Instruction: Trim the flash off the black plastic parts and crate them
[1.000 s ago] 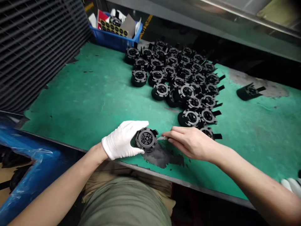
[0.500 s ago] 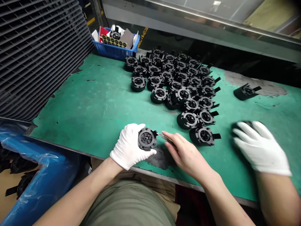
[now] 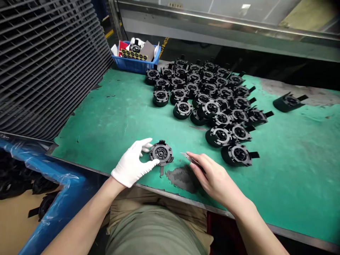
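In the head view, my left hand [image 3: 135,161], in a white glove, holds a round black plastic part [image 3: 161,153] at its left side, thumb on the lower rim and fingers curled by the upper left. Ribbed rings and small clips show on the part's upper face. A narrow dark strip [image 3: 162,171] shows just below it; I cannot tell whether it is joined on. My bare right hand [image 3: 212,173] pinches a small knife [image 3: 195,163], its thin blade pointing left toward the part, a short gap apart from it.
Several black cylindrical housings [image 3: 183,109] stand grouped on the green mat [image 3: 106,124]. Another housing [image 3: 288,102] stands apart at right. A blue bin [image 3: 135,64] holds papers and stickers. Stacked black grilles [image 3: 47,63] rise at left, above a blue plastic-lined box [image 3: 66,191].
The round part has turned and moved slightly left with my left hand. The knife blade has come away from its clip. A co-worker's gloved hand has left; another housing now stands at the group's right.
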A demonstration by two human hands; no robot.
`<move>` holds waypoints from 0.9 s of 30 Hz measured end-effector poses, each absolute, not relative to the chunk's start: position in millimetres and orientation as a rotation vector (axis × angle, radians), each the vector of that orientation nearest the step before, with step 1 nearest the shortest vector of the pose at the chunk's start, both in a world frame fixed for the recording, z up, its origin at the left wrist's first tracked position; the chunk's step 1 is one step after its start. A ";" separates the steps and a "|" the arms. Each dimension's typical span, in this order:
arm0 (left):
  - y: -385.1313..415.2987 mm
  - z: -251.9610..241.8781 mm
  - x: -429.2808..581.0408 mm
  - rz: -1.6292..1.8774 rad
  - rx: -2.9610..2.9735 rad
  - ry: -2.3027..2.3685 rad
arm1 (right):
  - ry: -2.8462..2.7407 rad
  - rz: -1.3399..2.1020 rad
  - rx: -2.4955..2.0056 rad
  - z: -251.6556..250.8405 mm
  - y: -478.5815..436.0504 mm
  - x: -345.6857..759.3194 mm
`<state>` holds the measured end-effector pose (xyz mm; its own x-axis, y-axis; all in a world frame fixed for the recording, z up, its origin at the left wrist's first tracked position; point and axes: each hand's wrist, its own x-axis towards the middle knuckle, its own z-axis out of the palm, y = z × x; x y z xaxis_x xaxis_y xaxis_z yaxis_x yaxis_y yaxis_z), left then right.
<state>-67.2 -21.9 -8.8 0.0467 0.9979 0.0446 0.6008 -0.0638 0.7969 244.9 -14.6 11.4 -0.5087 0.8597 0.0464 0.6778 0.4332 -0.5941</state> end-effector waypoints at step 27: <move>25.0 21.9 -13.7 0.425 2.618 0.690 | -1.865 0.816 -1.539 21.0 -31.9 244.9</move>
